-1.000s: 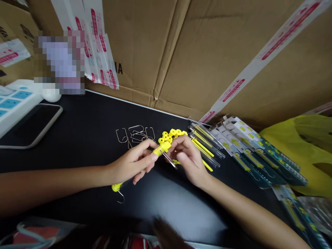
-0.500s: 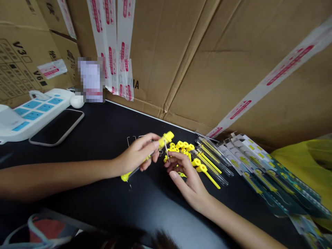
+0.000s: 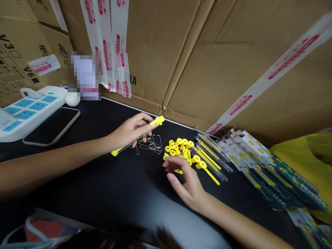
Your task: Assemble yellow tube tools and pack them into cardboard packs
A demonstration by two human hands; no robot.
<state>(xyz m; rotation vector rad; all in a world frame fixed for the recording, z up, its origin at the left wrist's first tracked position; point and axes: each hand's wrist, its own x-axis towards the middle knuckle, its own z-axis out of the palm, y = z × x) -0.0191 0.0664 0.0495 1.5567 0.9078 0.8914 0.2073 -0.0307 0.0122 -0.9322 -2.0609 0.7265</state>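
I see a black tabletop (image 3: 124,193) bearing a white power strip (image 3: 33,107), a phone (image 3: 53,126) just beside it, bent wires (image 3: 155,149), small yellow pieces (image 3: 177,152), clear tubes (image 3: 214,149) and boxed packs (image 3: 267,166).

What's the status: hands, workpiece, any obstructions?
Left hand gripping clear plastic tube with yellow ends, tilted. Right hand open, nothing visible held, near small yellow plastic parts. Bent silver metal wires close to left hand.
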